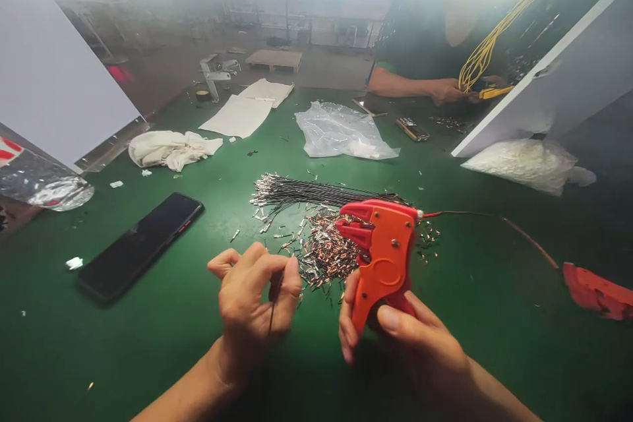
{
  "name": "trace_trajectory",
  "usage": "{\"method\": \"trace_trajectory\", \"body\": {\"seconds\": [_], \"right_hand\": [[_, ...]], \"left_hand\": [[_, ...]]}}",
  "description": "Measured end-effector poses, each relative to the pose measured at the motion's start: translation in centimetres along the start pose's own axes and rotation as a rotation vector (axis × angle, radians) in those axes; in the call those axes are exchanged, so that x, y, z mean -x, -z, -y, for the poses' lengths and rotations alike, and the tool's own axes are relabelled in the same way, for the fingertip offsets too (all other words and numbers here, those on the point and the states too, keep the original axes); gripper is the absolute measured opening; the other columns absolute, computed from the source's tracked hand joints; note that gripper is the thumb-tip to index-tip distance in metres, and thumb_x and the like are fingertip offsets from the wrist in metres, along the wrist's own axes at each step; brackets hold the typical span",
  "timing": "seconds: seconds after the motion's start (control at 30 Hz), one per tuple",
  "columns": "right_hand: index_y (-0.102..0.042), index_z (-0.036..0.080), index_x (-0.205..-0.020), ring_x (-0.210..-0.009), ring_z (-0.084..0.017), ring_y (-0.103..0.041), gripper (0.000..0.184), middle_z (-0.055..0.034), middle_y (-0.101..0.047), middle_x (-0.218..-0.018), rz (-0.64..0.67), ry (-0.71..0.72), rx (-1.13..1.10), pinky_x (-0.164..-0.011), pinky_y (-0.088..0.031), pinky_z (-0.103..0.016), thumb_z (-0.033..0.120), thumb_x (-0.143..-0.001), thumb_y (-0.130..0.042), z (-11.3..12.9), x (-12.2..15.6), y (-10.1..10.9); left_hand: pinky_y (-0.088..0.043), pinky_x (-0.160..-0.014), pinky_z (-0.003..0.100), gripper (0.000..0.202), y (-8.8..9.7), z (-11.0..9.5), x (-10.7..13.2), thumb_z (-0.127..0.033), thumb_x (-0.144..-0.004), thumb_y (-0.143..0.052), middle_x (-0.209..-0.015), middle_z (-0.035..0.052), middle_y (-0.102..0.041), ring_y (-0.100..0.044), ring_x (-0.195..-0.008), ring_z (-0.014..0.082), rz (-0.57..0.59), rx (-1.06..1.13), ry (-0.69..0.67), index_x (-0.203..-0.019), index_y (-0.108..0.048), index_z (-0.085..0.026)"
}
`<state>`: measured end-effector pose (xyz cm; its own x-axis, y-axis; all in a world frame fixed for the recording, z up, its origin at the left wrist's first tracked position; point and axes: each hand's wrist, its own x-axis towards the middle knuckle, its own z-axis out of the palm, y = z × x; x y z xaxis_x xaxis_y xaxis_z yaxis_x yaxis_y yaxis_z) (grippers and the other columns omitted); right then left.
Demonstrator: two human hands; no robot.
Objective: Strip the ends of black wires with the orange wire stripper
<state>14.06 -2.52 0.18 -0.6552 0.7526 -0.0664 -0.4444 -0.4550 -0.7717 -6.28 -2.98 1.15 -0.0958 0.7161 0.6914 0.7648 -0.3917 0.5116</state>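
My right hand [395, 333] is wrapped round the grips of an orange crimping tool [383, 247], its jaws pointing left over the table. My left hand [254, 300] is pinched shut on a thin black wire [273, 303] that hangs down from my fingers. Just beyond both hands lies a heap of small metal terminals [326, 250], and behind it a bundle of black wires [316, 192] with metal tips. A red wire [494, 219] runs off to the right from the tool's head.
On the green table [173, 343] lie a black phone [141, 244] at left, a white cloth [171, 148], paper sheets [247, 112], a clear plastic bag [341, 132] and a white bag [527, 161]. Another orange tool [598, 290] lies at right. Across the table a person's hand [448, 90] holds yellow wires [487, 46].
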Motion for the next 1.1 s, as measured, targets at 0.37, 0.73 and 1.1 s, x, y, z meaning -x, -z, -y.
{"method": "trace_trajectory", "body": {"seconds": [0.37,0.73,1.1], "right_hand": [[-0.053,0.013,-0.101,-0.07,-0.017,-0.054,0.035,-0.0057,-0.057,-0.081,0.044,-0.105,0.295,-0.066,-0.041,-0.031,0.046,-0.09,-0.059,-0.3,-0.8,0.0],[-0.056,0.012,-0.086,-0.06,-0.014,-0.054,0.032,-0.0039,-0.056,-0.07,0.128,-0.129,0.266,-0.057,-0.043,-0.026,0.044,-0.088,-0.062,-0.9,-1.3,0.1],[-0.055,0.012,-0.087,-0.056,-0.014,-0.056,0.033,-0.0029,-0.058,-0.064,0.103,-0.184,0.19,-0.055,-0.044,-0.026,0.045,-0.086,-0.064,-1.1,-1.3,0.3]], "left_hand": [[-0.026,-0.073,0.035,0.024,0.4,-1.3,-0.2,-0.009,-0.086,-0.049,-0.058,-0.0081,-0.037,-0.036,-0.053,0.0081,0.145,0.237,0.031,-0.065,-0.046,-0.019],[-0.026,-0.071,0.035,0.025,0.6,-2.0,-0.1,-0.007,-0.085,-0.048,-0.055,-0.0096,-0.039,-0.035,-0.051,0.0068,0.2,0.314,0.038,-0.062,-0.045,-0.018],[-0.028,-0.071,0.035,0.026,0.3,-2.4,0.3,-0.011,-0.083,-0.047,-0.054,-0.0086,-0.04,-0.035,-0.05,0.0068,0.23,0.36,0.102,-0.058,-0.045,-0.018]]}}
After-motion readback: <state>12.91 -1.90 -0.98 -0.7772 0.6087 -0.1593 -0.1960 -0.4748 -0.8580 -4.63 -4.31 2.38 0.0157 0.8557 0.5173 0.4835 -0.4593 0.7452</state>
